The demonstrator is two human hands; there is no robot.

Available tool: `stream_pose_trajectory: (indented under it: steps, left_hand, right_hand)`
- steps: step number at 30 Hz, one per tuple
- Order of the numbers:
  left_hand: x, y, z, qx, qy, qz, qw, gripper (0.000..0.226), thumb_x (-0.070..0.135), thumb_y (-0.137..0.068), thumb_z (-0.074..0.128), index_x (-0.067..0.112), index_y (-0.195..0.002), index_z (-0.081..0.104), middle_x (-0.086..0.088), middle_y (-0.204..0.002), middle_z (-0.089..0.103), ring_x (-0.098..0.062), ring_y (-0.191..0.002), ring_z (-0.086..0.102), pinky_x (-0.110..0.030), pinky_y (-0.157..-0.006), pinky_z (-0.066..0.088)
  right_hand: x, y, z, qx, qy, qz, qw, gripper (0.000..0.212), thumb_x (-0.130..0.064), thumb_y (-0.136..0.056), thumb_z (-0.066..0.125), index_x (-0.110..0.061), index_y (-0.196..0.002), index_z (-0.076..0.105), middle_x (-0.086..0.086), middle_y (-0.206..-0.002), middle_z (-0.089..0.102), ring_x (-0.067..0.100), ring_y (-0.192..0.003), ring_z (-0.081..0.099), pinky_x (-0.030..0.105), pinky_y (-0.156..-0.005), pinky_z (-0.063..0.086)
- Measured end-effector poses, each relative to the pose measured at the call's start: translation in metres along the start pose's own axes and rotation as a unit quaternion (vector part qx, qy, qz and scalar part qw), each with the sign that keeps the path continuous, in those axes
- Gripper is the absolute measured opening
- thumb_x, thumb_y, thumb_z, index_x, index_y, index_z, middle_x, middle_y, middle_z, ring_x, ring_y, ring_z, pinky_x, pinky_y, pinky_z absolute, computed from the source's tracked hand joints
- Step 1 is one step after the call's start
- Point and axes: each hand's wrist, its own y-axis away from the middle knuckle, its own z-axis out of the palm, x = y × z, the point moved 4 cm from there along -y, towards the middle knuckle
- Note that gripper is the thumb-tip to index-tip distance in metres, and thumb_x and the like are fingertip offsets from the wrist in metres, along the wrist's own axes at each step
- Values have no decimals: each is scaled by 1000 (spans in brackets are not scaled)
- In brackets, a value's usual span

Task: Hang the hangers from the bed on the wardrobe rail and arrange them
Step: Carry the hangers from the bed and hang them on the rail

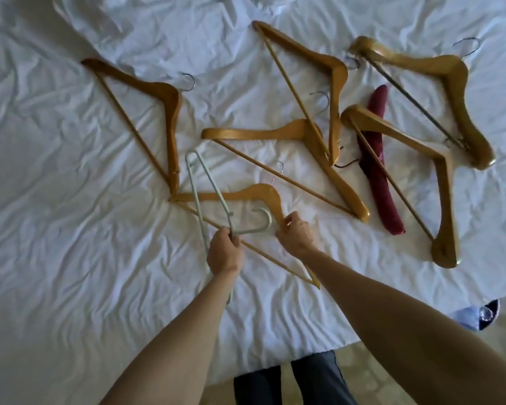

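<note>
1. Crumpled white sheet [70,200] covers the bed; pale floor [421,346] at right; no readable writing.
2. Your left hand [224,252] grips the white hanger [205,182]; your right hand [297,235] pinches a wooden hanger [246,195]; both on the bed.

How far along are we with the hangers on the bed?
Nothing looks hung yet; no wardrobe rail is in view. In hand: the left hand grips the white plastic hanger, and the right hand pinches the nearest wooden hanger. Left: five other wooden hangers, like the far-left one, and the maroon padded hanger lie on the white sheet.
</note>
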Motion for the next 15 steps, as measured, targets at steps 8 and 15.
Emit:
stream_pose_trajectory:
  steps: [8,15]
  left_hand:
    - [-22,90,-76,-7,119,-48,992,24,35,-96,58,15,-85,66,-5,-90,74,-29,-90,69,-39,-76,55]
    - [-2,173,-168,54,241,-40,968,20,34,-91,66,18,-80,70,2,-73,72,-22,-77,71,-35,-68,56]
  right_hand:
    - [-9,124,-10,-102,-147,24,984,23,-16,-88,47,-9,-107,59,5,-75,60,19,-58,57,27,-50,48]
    - [-60,235,-78,-55,-110,-213,969,22,-39,-101,54,-21,-101,66,-2,-65,57,9,-53,51,29,-55,42]
